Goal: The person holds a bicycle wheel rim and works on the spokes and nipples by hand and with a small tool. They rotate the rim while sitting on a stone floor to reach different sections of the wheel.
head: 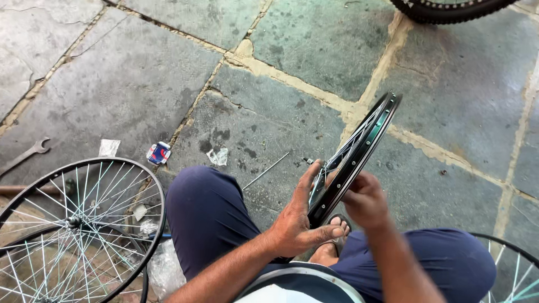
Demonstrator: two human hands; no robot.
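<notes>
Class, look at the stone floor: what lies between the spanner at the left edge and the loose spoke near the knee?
In the head view, between the spanner and the loose spoke lie a clear wrapper, a small red-and-blue packet and a crumpled plastic scrap.

Stone-slab floor (140, 84) – wrench (25, 155), small red-blue packet (159, 152), loose spoke (266, 170), plastic scraps (218, 156), spoked wheel (76, 230).

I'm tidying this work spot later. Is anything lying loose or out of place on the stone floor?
Yes. A loose spoke lies on the stone floor, beside torn plastic scraps, a small red-and-blue packet and a wrench at the left edge.
</notes>
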